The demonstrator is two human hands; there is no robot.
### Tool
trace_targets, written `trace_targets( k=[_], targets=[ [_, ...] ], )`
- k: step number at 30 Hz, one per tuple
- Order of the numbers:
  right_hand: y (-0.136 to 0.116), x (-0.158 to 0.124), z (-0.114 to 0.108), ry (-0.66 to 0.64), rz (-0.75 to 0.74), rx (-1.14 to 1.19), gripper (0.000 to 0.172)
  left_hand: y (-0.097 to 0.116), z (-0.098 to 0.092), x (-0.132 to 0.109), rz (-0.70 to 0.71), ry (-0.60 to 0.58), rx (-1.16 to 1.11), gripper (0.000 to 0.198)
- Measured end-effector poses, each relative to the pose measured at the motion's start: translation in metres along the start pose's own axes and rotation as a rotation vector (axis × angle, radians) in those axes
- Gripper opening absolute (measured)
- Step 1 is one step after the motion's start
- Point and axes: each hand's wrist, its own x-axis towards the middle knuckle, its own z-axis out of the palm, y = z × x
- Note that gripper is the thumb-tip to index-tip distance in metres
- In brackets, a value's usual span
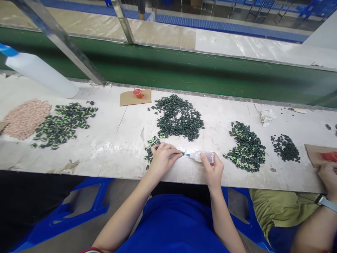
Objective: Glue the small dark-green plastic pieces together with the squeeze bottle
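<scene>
My left hand (162, 157) is closed in a pinch on a small dark green part (182, 153) at the near edge of the white worktable (113, 140). My right hand (212, 170) is wrapped round a small clear squeeze bottle (202, 156), whose thin blue nozzle touches that part. A small cluster of green-and-black parts (149, 147) lies just left of my left hand. A big pile of dark parts (179, 117) sits straight ahead.
More piles lie around: green-black parts (63, 124) and pink pieces (26, 117) at left, green-black parts (247, 147) and dark parts (285, 147) at right. A red cap on cardboard (137, 93) sits behind. Another person's hand (329, 175) rests far right. A green conveyor belt (184, 70) runs behind the table.
</scene>
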Motion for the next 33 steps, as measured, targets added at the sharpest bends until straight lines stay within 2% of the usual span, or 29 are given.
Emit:
trace_targets(
  k=[5, 8, 13, 15, 20, 22, 25, 28, 31, 33],
  targets=[
    [0.003, 0.001, -0.003, 0.099, -0.033, 0.135, 0.028, 0.0, 0.0, -0.001, 0.019, 0.004, -0.002, 0.006],
    [0.005, 0.003, -0.005, 0.169, -0.056, 0.234, 0.028, 0.003, -0.001, -0.003, 0.029, -0.033, 0.005, 0.005],
    [0.006, 0.011, -0.007, 0.165, -0.091, 0.297, 0.043, 0.002, -0.008, -0.004, 0.056, -0.098, -0.006, 0.01],
    [0.006, 0.015, -0.008, 0.179, -0.111, 0.279, 0.049, -0.002, -0.015, -0.001, 0.033, -0.045, 0.006, 0.012],
    [0.013, 0.021, -0.008, 0.158, -0.107, 0.195, 0.053, -0.015, -0.033, 0.02, -0.091, 0.219, 0.151, 0.016],
    [0.015, 0.02, -0.008, 0.161, -0.109, 0.16, 0.054, -0.018, -0.034, 0.028, -0.089, 0.249, 0.193, 0.018],
    [0.015, 0.015, -0.01, 0.164, -0.133, 0.137, 0.059, -0.022, -0.031, 0.032, -0.053, 0.205, 0.223, 0.013],
    [0.013, 0.008, -0.017, 0.173, -0.171, 0.104, 0.062, -0.026, -0.03, 0.022, -0.004, 0.145, 0.196, 0.013],
    [0.011, 0.001, -0.027, 0.2, -0.229, 0.057, 0.062, -0.029, -0.035, 0.012, 0.047, 0.032, 0.117, 0.014],
    [0.009, -0.003, -0.031, 0.223, -0.274, 0.036, 0.061, -0.03, -0.039, 0.011, 0.051, 0.021, 0.086, 0.013]
  ],
)
